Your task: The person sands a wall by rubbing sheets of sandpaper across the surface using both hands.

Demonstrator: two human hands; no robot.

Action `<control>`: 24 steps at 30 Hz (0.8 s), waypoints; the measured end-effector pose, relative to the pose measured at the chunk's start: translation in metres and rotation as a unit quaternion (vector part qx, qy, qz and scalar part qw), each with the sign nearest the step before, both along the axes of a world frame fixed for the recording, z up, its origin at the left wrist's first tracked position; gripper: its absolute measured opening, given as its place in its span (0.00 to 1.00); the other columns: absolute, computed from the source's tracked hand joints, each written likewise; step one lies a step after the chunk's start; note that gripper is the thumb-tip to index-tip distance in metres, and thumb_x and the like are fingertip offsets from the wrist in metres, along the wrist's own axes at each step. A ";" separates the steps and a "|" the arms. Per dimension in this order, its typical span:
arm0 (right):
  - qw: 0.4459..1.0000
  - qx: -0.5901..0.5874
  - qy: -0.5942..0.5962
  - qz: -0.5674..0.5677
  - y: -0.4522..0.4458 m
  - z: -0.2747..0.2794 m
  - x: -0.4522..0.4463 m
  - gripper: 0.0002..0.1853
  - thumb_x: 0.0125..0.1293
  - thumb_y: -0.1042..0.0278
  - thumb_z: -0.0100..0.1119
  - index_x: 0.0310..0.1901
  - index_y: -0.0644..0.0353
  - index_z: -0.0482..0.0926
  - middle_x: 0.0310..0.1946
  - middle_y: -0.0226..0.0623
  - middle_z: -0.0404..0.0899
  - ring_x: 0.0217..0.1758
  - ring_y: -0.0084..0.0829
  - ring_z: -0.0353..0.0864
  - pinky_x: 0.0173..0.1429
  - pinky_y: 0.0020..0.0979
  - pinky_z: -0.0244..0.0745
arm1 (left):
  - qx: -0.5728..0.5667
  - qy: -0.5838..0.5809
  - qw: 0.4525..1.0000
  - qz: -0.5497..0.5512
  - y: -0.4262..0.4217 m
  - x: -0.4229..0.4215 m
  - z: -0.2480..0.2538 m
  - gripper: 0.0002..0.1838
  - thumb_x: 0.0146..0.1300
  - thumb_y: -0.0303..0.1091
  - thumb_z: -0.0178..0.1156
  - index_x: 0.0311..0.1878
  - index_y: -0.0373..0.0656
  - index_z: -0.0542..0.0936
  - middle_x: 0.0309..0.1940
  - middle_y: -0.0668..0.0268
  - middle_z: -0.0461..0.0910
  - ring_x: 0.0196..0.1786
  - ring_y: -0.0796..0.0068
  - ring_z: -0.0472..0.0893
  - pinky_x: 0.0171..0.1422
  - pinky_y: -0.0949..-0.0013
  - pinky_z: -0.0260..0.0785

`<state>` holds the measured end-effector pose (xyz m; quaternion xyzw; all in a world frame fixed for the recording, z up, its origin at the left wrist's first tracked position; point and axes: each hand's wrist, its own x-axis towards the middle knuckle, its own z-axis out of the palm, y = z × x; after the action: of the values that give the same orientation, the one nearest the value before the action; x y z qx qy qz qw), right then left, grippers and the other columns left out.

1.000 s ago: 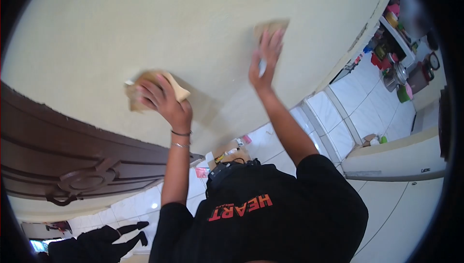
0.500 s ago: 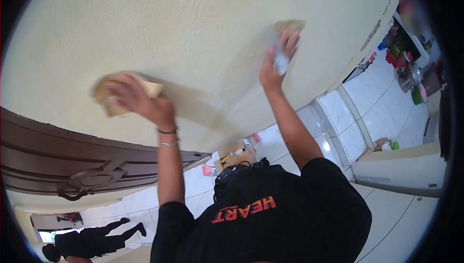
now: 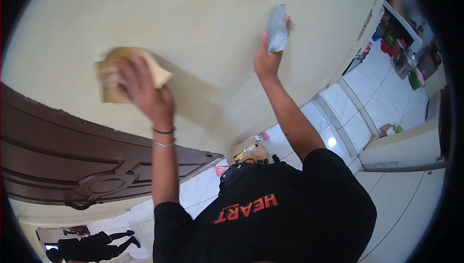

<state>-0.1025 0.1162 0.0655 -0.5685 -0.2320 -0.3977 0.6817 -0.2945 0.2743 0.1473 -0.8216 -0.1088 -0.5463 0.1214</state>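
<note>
My left hand [image 3: 140,81] presses a tan sheet [image 3: 113,62] that looks like sandpaper against the cream wall [image 3: 203,26]; one corner of the sheet curls away beside my wrist. Higher up and to the right, my right hand [image 3: 271,55] is wrapped round a pale grey folded piece [image 3: 277,30], with its thumb on the near side and most of its fingers hidden behind. The tan sheet seen earlier at this hand is out of sight.
A brown carved door [image 3: 106,181] lies at the left. Below the wall is a cardboard box [image 3: 251,152] with small items. Another person in black [image 3: 92,247] is at the lower left. Pots [image 3: 406,62] stand on tiles at the right, past a step [image 3: 350,113].
My left hand and its sheet moved left, then slightly up. My right hand moved right, then back a little left, and has turned so the grey piece faces the camera.
</note>
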 end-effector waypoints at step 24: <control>0.953 -0.298 0.003 -0.052 0.057 -0.102 -0.152 0.28 0.63 0.70 0.47 0.66 0.61 0.60 0.68 0.57 0.51 0.72 0.54 0.47 0.73 0.44 0.44 | -0.273 0.255 0.907 -0.195 -0.009 -0.100 -0.196 0.34 0.55 0.21 0.47 0.69 0.38 0.57 0.70 0.41 0.45 0.73 0.45 0.42 0.74 0.48 0.30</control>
<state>-0.2549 0.1737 -0.0360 -0.7584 -0.3080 -0.3439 0.4602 -0.3945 0.2657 -0.0488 -0.9388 -0.0562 -0.2797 -0.1929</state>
